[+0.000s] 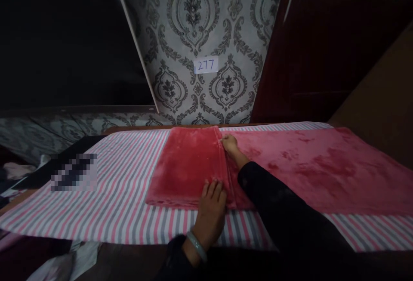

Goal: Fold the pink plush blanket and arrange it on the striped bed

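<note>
A plush red-pink blanket (190, 165) lies across a striped sheet, its left part folded into a thick layered rectangle and its right part spread flat. My left hand (211, 208), with a pale green bangle (196, 246) on the wrist, rests on the folded part near its front right corner, fingers stretched out and slightly bent. At the far end of the fold's right edge, my right hand (230, 145) is closed on the blanket, thumb and fingers at its border. The fingertips there are partly hidden.
Pink, grey and white stripes cover the sheet (116, 186) on the table. Behind stand a patterned wall with a paper label (205, 64) reading 277, a large black screen (64, 40) and a dark red cabinet (322, 48). Cloths (74, 259) lie low at the left front.
</note>
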`<state>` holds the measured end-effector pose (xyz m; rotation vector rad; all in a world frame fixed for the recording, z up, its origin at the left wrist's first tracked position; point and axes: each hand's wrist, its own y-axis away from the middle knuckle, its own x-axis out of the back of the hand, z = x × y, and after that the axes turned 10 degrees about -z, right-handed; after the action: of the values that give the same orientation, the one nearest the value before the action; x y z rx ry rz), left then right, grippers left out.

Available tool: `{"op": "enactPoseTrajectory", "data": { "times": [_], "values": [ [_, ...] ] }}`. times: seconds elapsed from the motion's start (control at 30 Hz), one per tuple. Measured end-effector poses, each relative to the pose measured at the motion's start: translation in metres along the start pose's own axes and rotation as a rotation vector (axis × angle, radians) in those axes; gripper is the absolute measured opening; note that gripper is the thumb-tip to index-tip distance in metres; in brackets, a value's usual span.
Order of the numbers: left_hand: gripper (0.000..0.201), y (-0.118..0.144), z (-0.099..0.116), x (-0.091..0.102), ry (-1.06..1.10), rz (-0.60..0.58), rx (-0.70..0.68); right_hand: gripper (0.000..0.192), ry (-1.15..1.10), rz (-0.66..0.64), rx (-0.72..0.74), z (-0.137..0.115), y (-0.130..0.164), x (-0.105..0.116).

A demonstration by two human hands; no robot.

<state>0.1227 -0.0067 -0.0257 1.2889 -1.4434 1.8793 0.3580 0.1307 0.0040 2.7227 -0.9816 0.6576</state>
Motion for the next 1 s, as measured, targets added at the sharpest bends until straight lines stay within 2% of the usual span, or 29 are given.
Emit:
{"op": "enactPoseTrajectory", "data": {
  "times": [0.23,0.33,0.47,0.53,0.6,0.67,0.73,0.77,0.87,1.0],
  "values": [
    [0.046,0.000,0.002,-0.001,0.017,-0.031,-0.002,0.056,0.148,-0.068,0.099,-0.007,0.018,0.000],
    [0.047,0.001,0.005,0.004,0.046,-0.051,-0.034,0.061,0.248,-0.103,0.143,-0.011,0.033,-0.001],
    [0.036,0.004,0.004,0.028,0.250,-0.072,-0.164,0.063,0.348,-0.119,0.135,-0.022,0.052,0.002],
    [0.033,0.000,-0.004,0.046,0.316,-0.058,-0.165,0.068,0.456,-0.128,0.199,-0.032,0.062,0.003],
    [0.036,-0.007,-0.017,0.062,0.252,-0.026,-0.020,0.070,0.606,-0.146,0.334,-0.040,0.075,0.002],
    [0.042,-0.014,-0.031,0.071,0.095,-0.029,0.224,0.069,0.735,-0.177,0.442,-0.042,0.088,-0.001],
    [0.061,-0.014,-0.041,0.069,-0.041,-0.114,0.435,0.067,0.802,-0.232,0.419,-0.036,0.099,-0.003],
    [0.072,-0.012,-0.044,0.065,-0.081,-0.175,0.498,0.067,0.825,-0.265,0.377,-0.031,0.103,-0.004],
    [0.078,0.003,-0.046,0.048,-0.128,-0.318,0.543,0.069,0.856,-0.320,0.274,-0.015,0.107,-0.005],
    [0.073,0.015,-0.042,0.039,-0.146,-0.331,0.555,0.069,0.858,-0.326,0.267,-0.009,0.106,-0.005]
  ]
}}
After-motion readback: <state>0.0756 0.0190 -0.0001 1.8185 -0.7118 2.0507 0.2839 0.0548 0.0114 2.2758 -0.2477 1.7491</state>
